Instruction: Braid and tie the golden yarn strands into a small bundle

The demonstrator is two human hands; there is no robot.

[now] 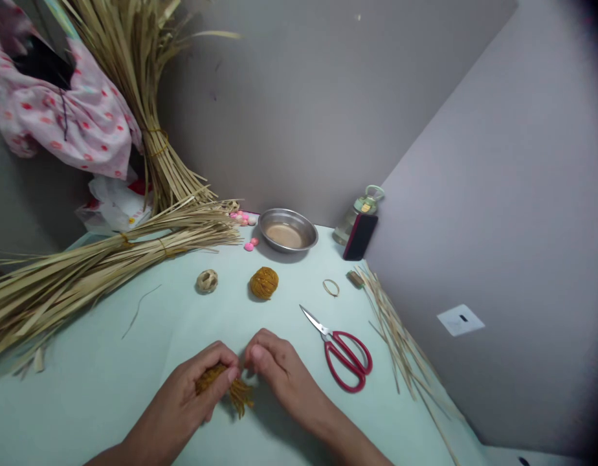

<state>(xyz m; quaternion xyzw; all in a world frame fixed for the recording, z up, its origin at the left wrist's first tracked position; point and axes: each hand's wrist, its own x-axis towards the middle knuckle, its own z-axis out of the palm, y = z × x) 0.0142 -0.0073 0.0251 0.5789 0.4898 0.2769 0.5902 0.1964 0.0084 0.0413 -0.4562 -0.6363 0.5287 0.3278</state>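
Observation:
My left hand [202,382] is closed around a bundle of mustard-brown yarn [241,396], a tassel with loose ends fanning out below the fingers. Close beside it, my right hand [274,362] has its thumb and fingers pinched together; what they hold, if anything, is too small to make out. Beyond the hands sits a ball of matching yarn [264,283]. To its left lies a small woven straw ball [206,281]. Red-handled scissors [345,356] rest to the right of my right hand, blades slightly apart and pointing up-left.
Tied straw bundles [109,265] cover the table's left side, with another standing bundle [153,129] behind. At the back are a metal bowl [288,231] of liquid, a phone [360,237] leaning on a bottle [350,220], and pink pieces [250,245]. Loose straw strips [396,317] line the right edge.

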